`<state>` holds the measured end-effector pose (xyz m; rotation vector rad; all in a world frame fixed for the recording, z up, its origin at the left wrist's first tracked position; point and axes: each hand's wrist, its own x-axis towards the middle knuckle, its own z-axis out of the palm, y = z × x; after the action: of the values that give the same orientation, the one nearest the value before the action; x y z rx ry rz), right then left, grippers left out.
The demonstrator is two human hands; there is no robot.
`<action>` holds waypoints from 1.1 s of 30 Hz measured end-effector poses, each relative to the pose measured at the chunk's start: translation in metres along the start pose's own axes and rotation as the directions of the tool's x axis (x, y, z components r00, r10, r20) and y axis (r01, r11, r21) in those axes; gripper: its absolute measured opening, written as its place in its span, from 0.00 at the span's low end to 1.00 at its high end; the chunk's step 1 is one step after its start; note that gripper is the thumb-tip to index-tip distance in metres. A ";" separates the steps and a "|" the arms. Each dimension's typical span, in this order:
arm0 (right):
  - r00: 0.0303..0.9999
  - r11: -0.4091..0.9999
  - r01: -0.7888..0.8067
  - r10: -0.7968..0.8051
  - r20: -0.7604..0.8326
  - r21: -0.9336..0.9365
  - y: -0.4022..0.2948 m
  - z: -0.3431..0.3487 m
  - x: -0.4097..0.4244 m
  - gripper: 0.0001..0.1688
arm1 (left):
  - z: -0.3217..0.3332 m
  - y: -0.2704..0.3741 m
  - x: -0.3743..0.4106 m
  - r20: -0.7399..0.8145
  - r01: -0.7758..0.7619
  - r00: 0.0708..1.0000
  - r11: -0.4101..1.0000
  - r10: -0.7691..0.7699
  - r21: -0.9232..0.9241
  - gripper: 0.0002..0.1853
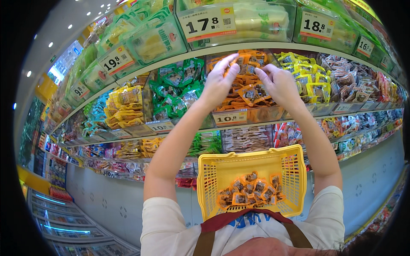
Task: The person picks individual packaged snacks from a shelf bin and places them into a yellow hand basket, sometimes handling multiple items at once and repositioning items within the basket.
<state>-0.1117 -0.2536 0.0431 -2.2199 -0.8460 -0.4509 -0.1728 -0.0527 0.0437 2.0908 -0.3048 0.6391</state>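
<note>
Both hands are over a shelf bin of orange snack packets point(253, 92) with dark contents. An orange packet point(230, 68) shows between the thumb and fingers of my left hand point(219, 80), at the bin's left side. At its right side is my right hand point(282, 84), thumb pointing inward over the packets; its fingertips overlap them, so whether it grips one is unclear. Below my arms, close to my body, a yellow plastic shopping basket point(251, 157) holds a heap of similar orange packets point(250, 192). A price tag point(230, 118) is on the bin's front.
Green-wrapped packets point(176, 86) fill the bin to the left, yellow ones point(304, 75) the bin to the right. Overhead, a shelf edge point(243, 45) carries clear trays of green-packed food point(157, 40). More stocked shelves run below. Glass-topped display cases point(73, 220) stand at lower left.
</note>
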 end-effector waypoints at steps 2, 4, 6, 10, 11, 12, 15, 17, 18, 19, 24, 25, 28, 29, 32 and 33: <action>0.914 0.700 -0.378 0.178 0.365 0.606 -0.011 -0.011 0.006 0.27 | 0.002 0.002 -0.005 0.069 -0.287 0.958 0.932 0.279 0.221 0.27; 0.847 0.282 -0.503 -0.026 0.530 0.817 0.004 -0.008 0.010 0.24 | 0.006 0.006 -0.008 0.142 -0.411 0.911 0.865 0.386 0.287 0.31; 0.895 0.286 -0.442 0.073 0.440 0.850 0.002 0.002 0.012 0.21 | 0.005 0.009 -0.005 0.167 -0.471 0.882 0.831 0.441 0.296 0.38; 0.909 0.295 -0.416 0.114 0.401 0.860 0.003 0.012 0.029 0.18 | -0.023 0.012 0.024 0.181 0.121 0.977 0.992 -0.112 -0.041 0.32; 0.909 0.309 -0.417 0.124 0.399 0.854 -0.001 0.011 0.033 0.18 | -0.031 0.011 0.033 0.246 0.295 0.929 0.955 -0.277 -0.037 0.25; 0.926 0.357 -0.377 0.127 0.355 0.855 -0.009 0.014 0.039 0.17 | -0.038 -0.002 0.039 0.199 0.155 0.969 0.988 -0.150 -0.010 0.24; 0.977 0.862 -0.170 0.083 0.197 0.478 0.014 0.025 0.065 0.16 | -0.040 -0.028 0.054 0.212 0.068 0.970 0.972 -0.117 0.226 0.25; 0.973 0.965 -0.141 0.093 0.213 0.220 0.037 0.040 0.084 0.16 | -0.033 -0.016 0.065 0.204 0.018 0.965 0.824 -0.162 0.566 0.26; 0.972 0.985 -0.112 0.081 0.220 0.133 0.032 0.043 0.086 0.16 | -0.034 -0.021 0.066 0.205 -0.016 0.970 0.808 -0.130 0.589 0.25; 0.971 0.996 -0.082 0.070 0.227 0.044 0.025 0.047 0.088 0.16 | -0.035 -0.028 0.066 0.207 -0.051 0.974 0.790 -0.097 0.610 0.24; 0.963 0.946 -0.001 0.088 0.255 -0.324 0.008 0.082 0.086 0.18 | -0.034 -0.046 0.064 0.241 -0.118 0.960 0.568 -0.145 0.814 0.24; 0.966 0.930 0.030 0.068 0.251 -0.366 0.008 0.083 0.087 0.19 | -0.031 -0.040 0.062 0.253 -0.133 0.953 0.516 -0.169 0.846 0.24; 0.965 0.897 0.084 0.036 0.262 -0.434 0.009 0.079 0.088 0.21 | -0.026 -0.039 0.064 0.263 -0.161 0.952 0.477 -0.157 0.864 0.23; 0.972 0.912 0.091 0.006 0.234 -0.401 0.012 0.072 0.087 0.20 | -0.026 -0.038 0.064 0.263 -0.163 0.952 0.471 -0.155 0.867 0.23; 0.965 0.985 0.103 -0.065 0.253 -0.140 0.009 0.040 0.081 0.20 | -0.029 -0.040 0.059 0.266 -0.154 0.945 0.458 -0.190 0.875 0.25; 0.919 0.991 0.124 -0.099 0.383 -0.042 0.008 0.023 0.076 0.19 | -0.028 -0.038 0.058 0.273 -0.166 0.944 0.449 -0.184 0.878 0.26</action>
<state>-0.0501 -0.2079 0.0635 -2.3673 -1.1790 -0.0965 -0.1168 -0.0068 0.0620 3.2824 -0.1259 0.4560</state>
